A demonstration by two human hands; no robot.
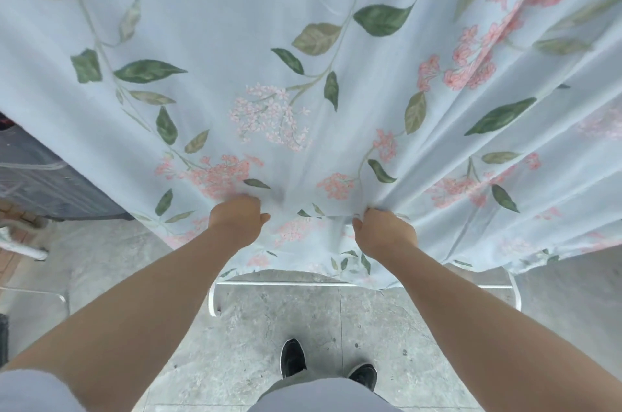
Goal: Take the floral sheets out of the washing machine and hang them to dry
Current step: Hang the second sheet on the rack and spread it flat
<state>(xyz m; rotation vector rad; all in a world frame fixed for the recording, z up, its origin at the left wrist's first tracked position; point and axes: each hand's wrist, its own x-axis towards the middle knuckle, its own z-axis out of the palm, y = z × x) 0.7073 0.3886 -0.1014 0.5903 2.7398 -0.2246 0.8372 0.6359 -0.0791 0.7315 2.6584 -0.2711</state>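
1. Floral sheet [303,58]: pale blue w/ pink flower clusters & green leaves. We see it spread wide across the whole upper part of the view and draped downward. Its lower hem hangs just above the white rack tube [279,283], in front of us.
2. Fabric lies fairly smooth on the left. On the right it gathers into long folds that run down toward the right hand.
3. Left hand [237,216]: fingers curled into the cloth and thumb out to the side, gripping a bunch of sheet a little above the hem.
4. Right hand [383,233]: fingers & thumb closed on a fold of the sheet, at approx. the same height as the left. The two hands are near each other but apart, w/ a slack strip of sheet between them.
5. Both bare forearms reach up from the bottom corners of the view. A grey sleeve [30,388] shows bottom left.
6. The rack tube runs level under the hem, w/ curved white ends left & right. We can't tell how the rest of the rack stands, as the sheet hides it.
7. Below: grey stone-tile floor [387,327] and two black shoes [292,357], w/ grey clothing at bottom centre.
8. At the left edge a dark grey appliance [40,176] sits partly behind the sheet. We can't tell what kind it is.
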